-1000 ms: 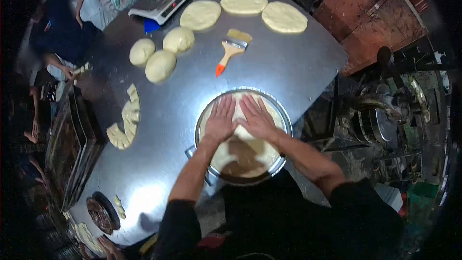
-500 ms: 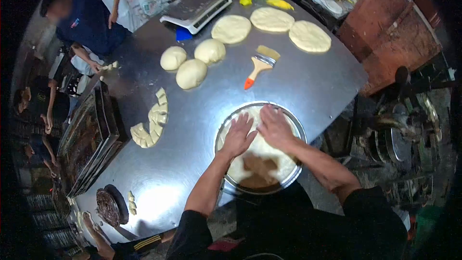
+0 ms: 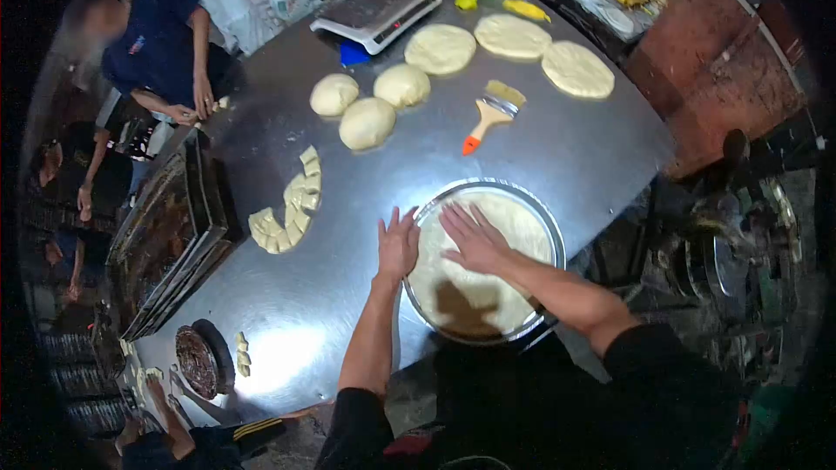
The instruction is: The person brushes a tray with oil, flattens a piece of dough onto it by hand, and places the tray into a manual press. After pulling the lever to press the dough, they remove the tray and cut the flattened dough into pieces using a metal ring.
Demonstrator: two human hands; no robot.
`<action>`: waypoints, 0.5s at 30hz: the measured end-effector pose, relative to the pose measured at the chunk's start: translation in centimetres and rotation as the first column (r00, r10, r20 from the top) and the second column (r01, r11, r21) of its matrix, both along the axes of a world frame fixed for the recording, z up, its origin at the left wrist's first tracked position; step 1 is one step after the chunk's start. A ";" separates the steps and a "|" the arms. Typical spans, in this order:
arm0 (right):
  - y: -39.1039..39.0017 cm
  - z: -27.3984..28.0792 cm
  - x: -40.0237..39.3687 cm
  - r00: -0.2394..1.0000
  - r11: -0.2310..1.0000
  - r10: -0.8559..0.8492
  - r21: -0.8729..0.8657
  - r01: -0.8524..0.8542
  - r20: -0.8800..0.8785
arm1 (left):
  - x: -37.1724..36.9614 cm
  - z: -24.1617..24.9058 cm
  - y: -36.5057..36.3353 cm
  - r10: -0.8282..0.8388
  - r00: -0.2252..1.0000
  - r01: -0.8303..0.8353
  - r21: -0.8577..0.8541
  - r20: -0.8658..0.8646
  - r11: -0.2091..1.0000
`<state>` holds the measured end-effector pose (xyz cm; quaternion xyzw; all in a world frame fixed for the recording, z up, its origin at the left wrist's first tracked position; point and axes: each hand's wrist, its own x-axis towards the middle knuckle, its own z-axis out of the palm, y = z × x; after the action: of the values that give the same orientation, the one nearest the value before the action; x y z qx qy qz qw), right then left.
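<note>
A sheet of pale dough (image 3: pixel 514 226) lies spread inside a round metal pan (image 3: pixel 560 248) at the table's near edge. My right hand (image 3: pixel 477 242) presses flat on the dough, fingers stretched toward the pan's upper left. At the left rim of the pan, my left hand (image 3: pixel 399 244) rests with its fingers apart and nothing in them. Beyond the pan lies a wide brush (image 3: pixel 493 116) with an orange-tipped wooden handle. Farther back are three round dough balls (image 3: pixel 367 124) and three flattened dough discs (image 3: pixel 578 70).
Cut dough pieces (image 3: pixel 296 206) curve across the steel table (image 3: pixel 374 191). A scale (image 3: pixel 380 10) stands at the back, and stacked trays (image 3: pixel 170 235) lean at the left. Beside a dark round dish (image 3: pixel 197 360) are small dough bits. Co-workers, one a person in navy (image 3: pixel 165 43), handle dough along the left side.
My left hand has shifted from the dough to the pan's left rim. My right hand has slid left across the dough. The co-worker at upper left now has both hands together at the dough pieces.
</note>
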<state>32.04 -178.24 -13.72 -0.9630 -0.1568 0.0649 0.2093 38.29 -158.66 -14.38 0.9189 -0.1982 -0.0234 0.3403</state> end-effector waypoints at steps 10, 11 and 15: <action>-6.8 0.7 -0.5 0.998 0.998 0.055 -0.031 -0.056 -0.014 | -5.4 0.2 0.7 0.133 0.991 -0.132 0.041 -0.018 0.990; -7.1 0.8 -0.3 0.996 0.994 0.084 -0.070 -0.084 0.009 | -5.8 -0.2 0.2 0.140 0.990 -0.140 0.041 -0.002 0.989; -7.4 1.0 -0.7 0.999 1.000 0.025 0.003 -0.025 -0.028 | -6.7 -1.2 1.7 0.225 0.973 -0.225 0.012 -0.057 0.974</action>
<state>31.35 -185.65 -12.70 -0.9597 -0.1658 0.0810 0.2118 31.64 -156.94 -15.60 0.9352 -0.0828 -0.0118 0.3440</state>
